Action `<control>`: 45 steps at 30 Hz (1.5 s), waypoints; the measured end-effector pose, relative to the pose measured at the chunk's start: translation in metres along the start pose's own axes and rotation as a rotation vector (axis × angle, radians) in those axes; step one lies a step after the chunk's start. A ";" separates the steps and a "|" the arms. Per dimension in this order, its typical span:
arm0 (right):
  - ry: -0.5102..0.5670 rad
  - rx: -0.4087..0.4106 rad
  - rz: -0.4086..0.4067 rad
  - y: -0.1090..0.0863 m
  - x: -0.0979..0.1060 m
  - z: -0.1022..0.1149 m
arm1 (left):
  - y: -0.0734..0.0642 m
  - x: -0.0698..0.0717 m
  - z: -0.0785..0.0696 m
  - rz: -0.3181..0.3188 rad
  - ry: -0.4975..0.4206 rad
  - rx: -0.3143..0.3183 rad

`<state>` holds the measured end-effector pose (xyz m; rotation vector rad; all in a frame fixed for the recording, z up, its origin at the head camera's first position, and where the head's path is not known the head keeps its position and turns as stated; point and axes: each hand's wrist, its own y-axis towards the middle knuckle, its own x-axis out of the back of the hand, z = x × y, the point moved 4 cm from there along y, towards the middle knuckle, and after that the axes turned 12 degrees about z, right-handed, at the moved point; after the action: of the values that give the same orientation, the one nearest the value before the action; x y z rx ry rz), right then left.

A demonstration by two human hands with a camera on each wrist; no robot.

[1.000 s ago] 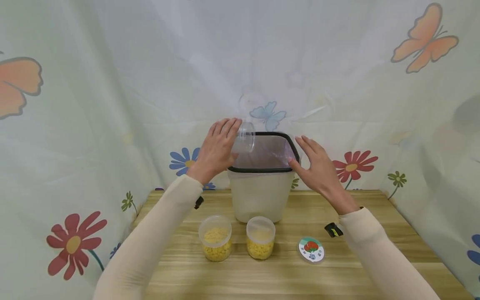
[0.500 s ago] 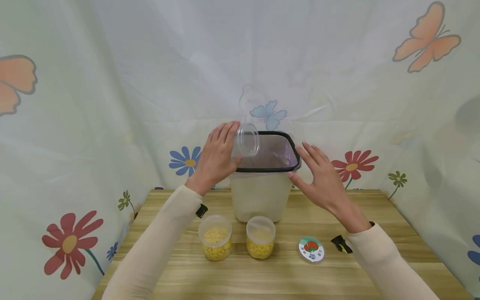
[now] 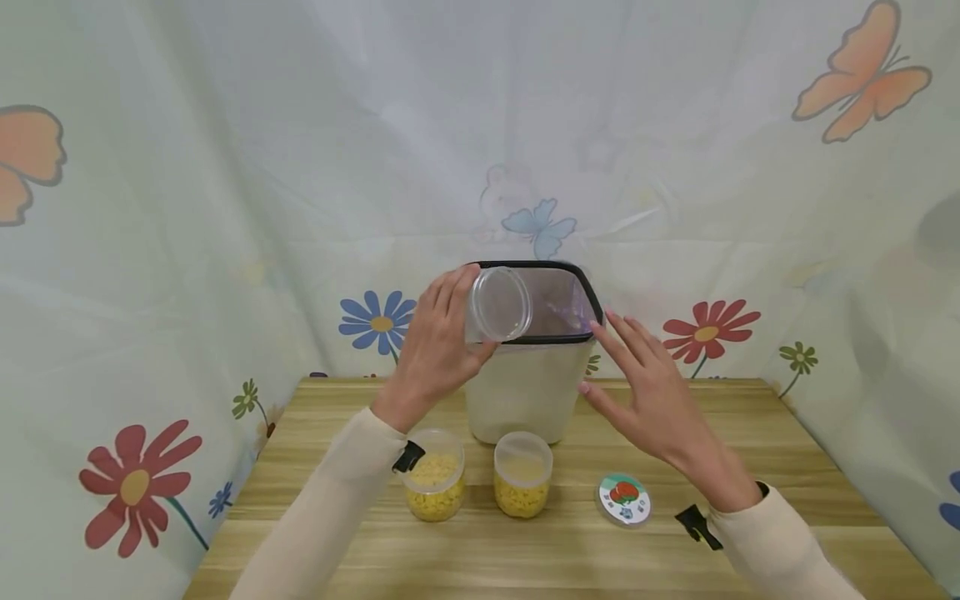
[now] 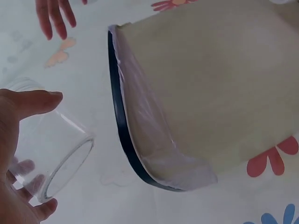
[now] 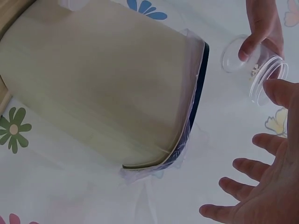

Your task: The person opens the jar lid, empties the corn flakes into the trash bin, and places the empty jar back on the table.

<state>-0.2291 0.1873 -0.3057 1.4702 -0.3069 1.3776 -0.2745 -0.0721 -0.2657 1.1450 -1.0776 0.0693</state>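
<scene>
My left hand (image 3: 435, 350) grips a clear plastic jar (image 3: 502, 304), tilted on its side above the left part of the trash bin (image 3: 525, 396). In the left wrist view the thumb and fingers (image 4: 39, 100) wrap around the jar. A few pale crumbs cling inside the jar (image 5: 254, 70), as the right wrist view shows. The bin is off-white with a black rim and a thin purple liner. My right hand (image 3: 660, 400) is spread beside the bin's right rim, holding nothing; whether its fingertips touch the bin is unclear.
Two clear tubs of yellow bits, a left one (image 3: 435, 498) and a right one (image 3: 522, 498), stand on the wooden table (image 3: 480, 567) in front of the bin. A round lid with a tomato picture (image 3: 624, 500) lies to their right. Printed curtains (image 3: 300, 208) surround the table.
The left hand has lowered with the jar, whose round end now turns more toward the head camera. The right hand has drawn down and back toward me, fingers still spread.
</scene>
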 end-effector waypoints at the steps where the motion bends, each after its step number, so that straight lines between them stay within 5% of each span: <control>1: -0.002 0.002 -0.002 -0.003 0.000 0.001 | -0.002 0.001 -0.002 -0.011 -0.016 -0.002; 7: -0.016 0.017 -0.025 -0.021 -0.003 0.005 | -0.016 -0.005 -0.016 -0.054 -0.116 0.009; 30: -0.042 0.012 -0.002 -0.062 -0.030 0.009 | -0.064 -0.055 -0.047 -0.020 -0.352 0.100; 45: -0.068 -0.022 0.045 -0.085 -0.040 0.000 | -0.087 -0.094 -0.074 0.062 -0.436 0.149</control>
<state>-0.1766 0.2052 -0.3817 1.5021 -0.3996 1.3571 -0.2286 -0.0139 -0.3936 1.2944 -1.5141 -0.0556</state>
